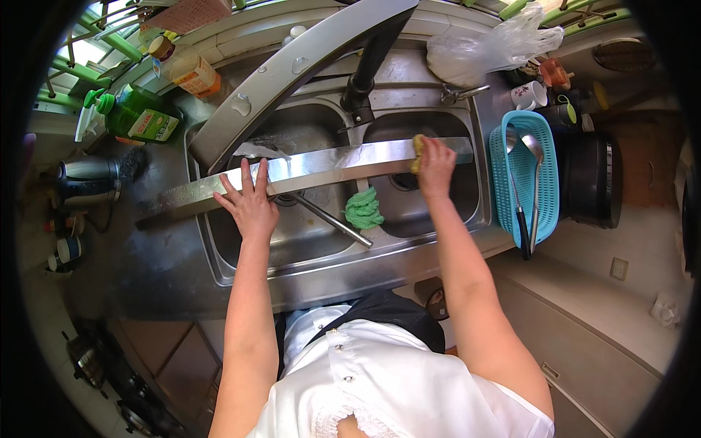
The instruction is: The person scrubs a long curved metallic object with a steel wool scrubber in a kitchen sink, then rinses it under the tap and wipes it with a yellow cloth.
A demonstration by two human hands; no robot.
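Observation:
A long, shiny metal strip with a bent edge lies across the double-bowl stainless steel sink. My left hand rests on it with fingers spread, holding nothing. Towards its right end, my right hand grips a yellow sponge pressed to the metal. A second metal panel, dotted with water drops, slants over the left bowl. Below the strip, a metal rod points to the sink's front edge. A crumpled green cloth sits on the divider between the bowls.
On the right stands a blue plastic basket holding a ladle and another long-handled utensil. A green pump bottle, an orange-labelled bottle and an electric kettle line the left. A plastic bag sits behind the right bowl.

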